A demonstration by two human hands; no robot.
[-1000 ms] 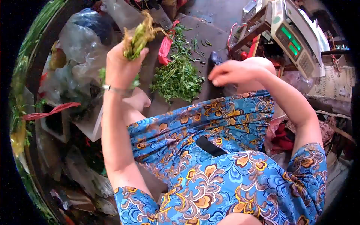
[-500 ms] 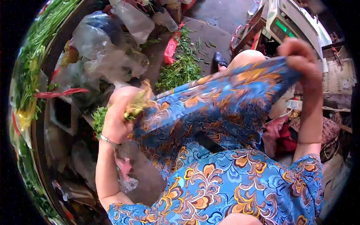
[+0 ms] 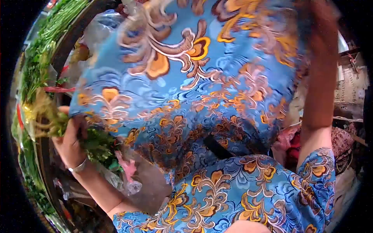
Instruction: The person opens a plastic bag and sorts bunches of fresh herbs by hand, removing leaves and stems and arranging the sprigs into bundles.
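My left hand [image 3: 72, 143], with a bracelet at the wrist, is closed round a bunch of leafy green herbs [image 3: 99, 146]. The pale yellowish stem ends stick out on the far left side, smeared by motion. Blue fabric with an orange and brown floral pattern, the skirt of the dress [image 3: 182, 77], billows up across most of the view. Its left edge comes close to my left fingers; whether they also pinch it, I cannot tell. At the top right my right hand [image 3: 321, 17], dark and blurred, is raised at the skirt's upper corner, gripping it.
Long green vegetables [image 3: 58, 25] lie along a ledge curving down the left side. Clear plastic bags [image 3: 103, 29] are heaped behind the skirt. A pink plastic scrap [image 3: 127, 165] lies below my left hand. To the right stands a cardboard box [image 3: 349, 87] with handwriting.
The skirt has risen and spread, hiding the floor greens and the scale. My left hand moved left and down with the herbs, while my right hand went up.
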